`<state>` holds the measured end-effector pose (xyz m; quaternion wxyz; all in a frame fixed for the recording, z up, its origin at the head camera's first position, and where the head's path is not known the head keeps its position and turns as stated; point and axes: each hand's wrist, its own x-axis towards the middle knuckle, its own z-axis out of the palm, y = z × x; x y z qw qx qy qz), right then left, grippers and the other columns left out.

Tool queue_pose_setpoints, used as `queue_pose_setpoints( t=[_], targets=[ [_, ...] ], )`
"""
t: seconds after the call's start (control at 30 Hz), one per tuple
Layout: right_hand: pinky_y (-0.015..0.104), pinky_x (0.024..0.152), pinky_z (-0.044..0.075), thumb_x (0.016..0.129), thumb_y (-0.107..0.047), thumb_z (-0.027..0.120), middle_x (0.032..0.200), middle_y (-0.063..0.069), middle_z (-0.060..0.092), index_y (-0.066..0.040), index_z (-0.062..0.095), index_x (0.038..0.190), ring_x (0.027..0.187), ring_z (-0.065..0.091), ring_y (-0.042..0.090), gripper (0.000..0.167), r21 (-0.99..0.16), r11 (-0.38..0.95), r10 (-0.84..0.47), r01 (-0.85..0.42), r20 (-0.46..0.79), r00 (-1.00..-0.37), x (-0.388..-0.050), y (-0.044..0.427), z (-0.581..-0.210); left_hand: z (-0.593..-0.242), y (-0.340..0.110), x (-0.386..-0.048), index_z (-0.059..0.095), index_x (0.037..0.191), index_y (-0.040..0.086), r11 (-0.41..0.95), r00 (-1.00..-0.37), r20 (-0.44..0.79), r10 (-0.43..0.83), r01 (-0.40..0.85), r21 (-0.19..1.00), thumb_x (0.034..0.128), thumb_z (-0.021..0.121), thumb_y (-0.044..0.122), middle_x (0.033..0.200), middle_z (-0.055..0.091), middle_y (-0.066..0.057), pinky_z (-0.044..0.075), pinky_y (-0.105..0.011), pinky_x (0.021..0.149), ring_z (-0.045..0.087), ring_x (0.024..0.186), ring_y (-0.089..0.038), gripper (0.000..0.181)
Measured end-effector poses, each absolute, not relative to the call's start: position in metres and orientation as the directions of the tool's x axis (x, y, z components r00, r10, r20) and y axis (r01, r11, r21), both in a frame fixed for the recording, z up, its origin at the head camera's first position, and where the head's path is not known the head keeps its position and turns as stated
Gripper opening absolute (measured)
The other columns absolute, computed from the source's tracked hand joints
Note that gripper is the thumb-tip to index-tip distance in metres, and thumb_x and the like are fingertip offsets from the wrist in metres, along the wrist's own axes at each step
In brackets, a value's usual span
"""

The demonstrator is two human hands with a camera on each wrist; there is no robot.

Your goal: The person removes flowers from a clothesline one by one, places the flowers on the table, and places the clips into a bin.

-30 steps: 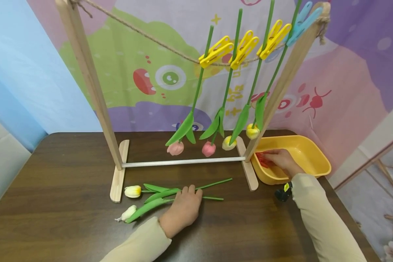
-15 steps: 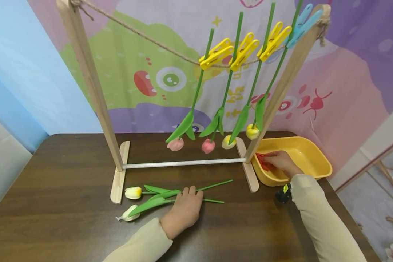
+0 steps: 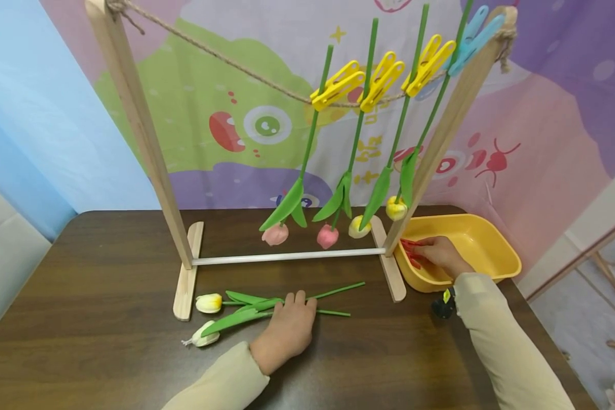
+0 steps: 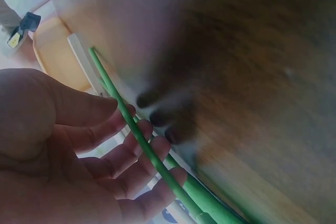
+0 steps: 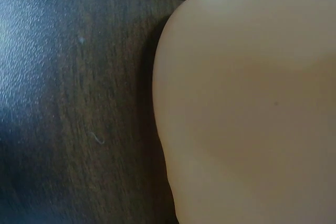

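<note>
My left hand (image 3: 289,327) rests over two artificial tulips lying on the table. One tulip (image 3: 208,303) is white with a yellow base; below it lies a plain white tulip (image 3: 205,335). In the left wrist view my thumb and curled fingers hold a green stem (image 4: 142,140). A second stem passes behind the fingers. My right hand (image 3: 439,252) reaches into the yellow basin (image 3: 492,228) and grips a red clothespin (image 3: 412,256) at its left end; how many red pegs are there is hidden. A rounded tan surface fills much of the right wrist view.
A wooden frame (image 3: 148,142) stands behind, with a white crossbar (image 3: 287,257) near the table. Its twine (image 3: 220,54) carries several upside-down tulips, clipped by yellow clothespins (image 3: 338,85) and a blue clothespin (image 3: 474,42). The frame's right foot (image 3: 392,279) adjoins the basin.
The lower white tulip has turned slightly, so its leaf lies higher across the flower head. Both hands stay nearly in place, and the right still holds the red clothespin in the basin.
</note>
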<state>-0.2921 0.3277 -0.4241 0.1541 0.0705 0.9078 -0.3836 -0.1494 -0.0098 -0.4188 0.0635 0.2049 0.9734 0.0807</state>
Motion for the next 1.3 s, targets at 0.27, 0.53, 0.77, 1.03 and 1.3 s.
queue_pose_setpoints(
  t=[0.27,0.53,0.77,1.03,1.3],
  targets=[
    [0.021,0.068,0.044,0.090,-0.020,0.057,0.115,0.026,0.056,0.012,0.049,0.124,0.085,0.053,0.020,0.048,-0.638,0.730,0.026,0.245,-0.333,-0.943,-0.291,0.328,-0.421,-0.418,-0.011,-0.150,0.055,0.115,0.004,0.902,-0.905,-0.117,0.408,0.380,0.204,0.0803,0.061,0.006,0.110,0.051,-0.015,0.044,-0.046,0.078,0.049,0.103,-0.032,0.035],
    [0.025,0.072,0.046,0.091,-0.025,0.056,0.111,0.025,0.058,0.009,0.044,0.132,0.087,0.057,0.024,0.055,-0.616,0.756,0.043,0.224,-0.295,-0.955,-0.284,0.326,-0.408,-0.416,-0.013,-0.151,0.055,0.114,0.004,0.902,-0.907,-0.111,0.405,0.377,0.212,0.0798,0.060,0.005,0.106,0.050,-0.014,0.043,-0.046,0.075,0.049,0.100,-0.032,0.035],
    [0.035,0.075,0.053,0.095,-0.029,0.051,0.109,0.024,0.061,0.007,0.053,0.123,0.085,0.061,0.025,0.046,-0.643,0.745,0.016,0.176,-0.248,-0.969,-0.273,0.318,-0.388,-0.415,-0.020,-0.153,0.055,0.110,0.004,0.890,-0.905,-0.081,0.417,0.390,0.236,0.0812,0.058,0.005,0.101,0.051,-0.013,0.043,-0.043,0.070,0.050,0.094,-0.031,0.029],
    [0.032,0.070,0.052,0.094,-0.035,0.053,0.101,0.022,0.064,0.005,0.061,0.111,0.085,0.063,0.029,0.044,-0.599,0.795,-0.018,0.099,-0.186,-0.982,-0.255,0.296,-0.360,-0.403,-0.034,-0.156,0.058,0.092,0.008,0.819,-0.886,0.053,0.460,0.447,0.360,0.0906,0.057,0.014,0.085,0.054,-0.006,0.045,-0.041,0.064,0.054,0.079,-0.025,0.006],
    [0.026,0.054,0.040,0.091,-0.033,0.058,0.069,0.011,0.063,0.000,0.066,0.081,0.060,0.053,0.017,0.035,-0.587,0.809,-0.135,-0.038,-0.122,-0.983,-0.233,0.273,-0.337,-0.378,-0.048,-0.155,0.062,0.097,0.009,0.672,-0.868,0.167,0.467,0.471,0.572,0.0933,0.056,0.016,0.087,0.058,0.000,0.047,-0.035,0.073,0.057,0.084,-0.017,0.010]
  ],
)
